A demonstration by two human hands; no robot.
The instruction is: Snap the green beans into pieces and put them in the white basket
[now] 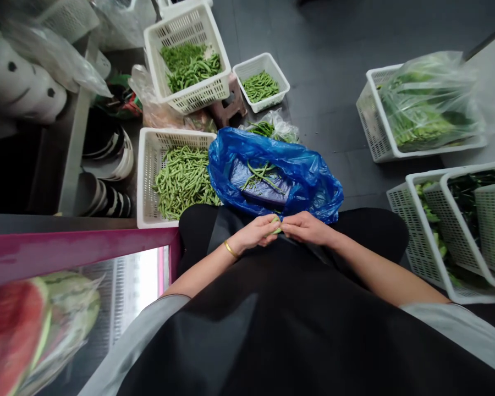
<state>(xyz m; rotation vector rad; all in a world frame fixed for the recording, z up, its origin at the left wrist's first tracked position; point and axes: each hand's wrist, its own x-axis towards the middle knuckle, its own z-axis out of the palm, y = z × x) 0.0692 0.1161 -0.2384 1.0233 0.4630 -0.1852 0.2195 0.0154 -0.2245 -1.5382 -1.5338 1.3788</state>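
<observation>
Left hand [253, 232], right hand [306, 227]: fingers [287, 224] pinching green bean [276, 225] just below blue plastic bag [315, 184]; light, stiff, snappable, best held near tips.

Produce stall or greengrocer's, working floor. Shown by: white plastic crates [146, 181] heaped with green beans [183, 181]; further crate [379, 126] of bagged leafy greens [421, 115]; film-wrapped cut watermelon [12, 330] inside pink-framed display case [66, 253]; stacked bowls [107, 154] beside steel shelf [76, 148]; dark tiled floor [334, 38].
</observation>
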